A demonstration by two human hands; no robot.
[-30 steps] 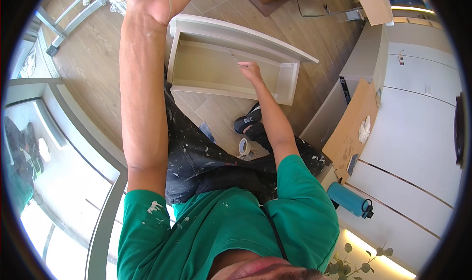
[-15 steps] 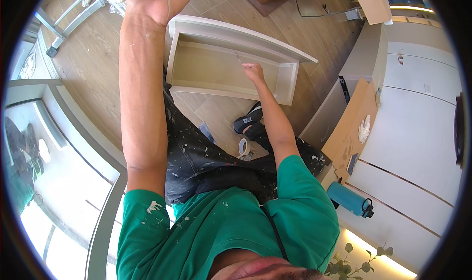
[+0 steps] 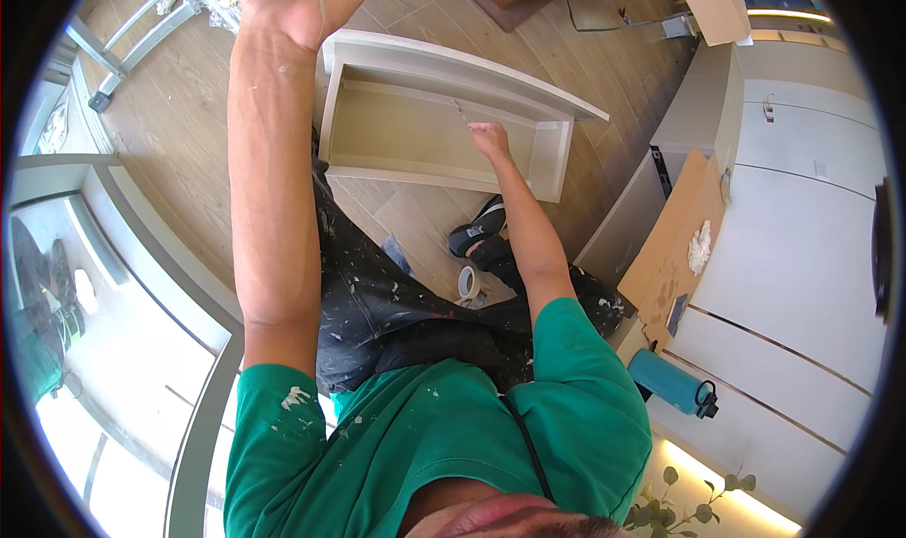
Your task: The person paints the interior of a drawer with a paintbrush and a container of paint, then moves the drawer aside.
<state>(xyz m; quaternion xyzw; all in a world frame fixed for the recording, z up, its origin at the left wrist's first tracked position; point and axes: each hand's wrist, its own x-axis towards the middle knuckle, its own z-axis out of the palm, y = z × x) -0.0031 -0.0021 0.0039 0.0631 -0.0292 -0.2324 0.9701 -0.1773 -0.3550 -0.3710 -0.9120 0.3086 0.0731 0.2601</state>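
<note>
My right hand (image 3: 489, 139) is closed around a thin, slim tool (image 3: 461, 110) whose kind I cannot make out. The hand is over the open inside of a long, pale drawer (image 3: 406, 172), with the tool's tip close to the drawer's far inner wall. Raised close to the camera at the top left, my left hand (image 3: 300, 8) shows only its palm and the base of its thumb. Its fingers run past the picture's upper edge, so what they do is hidden.
A roll of tape (image 3: 468, 283) lies near my shoe (image 3: 479, 225). Stained cardboard (image 3: 661, 245) rests at right beside white cabinet fronts (image 3: 802, 217) and a teal bottle (image 3: 665, 380). A metal ladder-like frame (image 3: 142, 52) stands upper left; a glass-topped unit (image 3: 132, 349) is at left.
My right hand has shifted very slightly to the right with the thin tool. My left hand and the drawer look unchanged.
</note>
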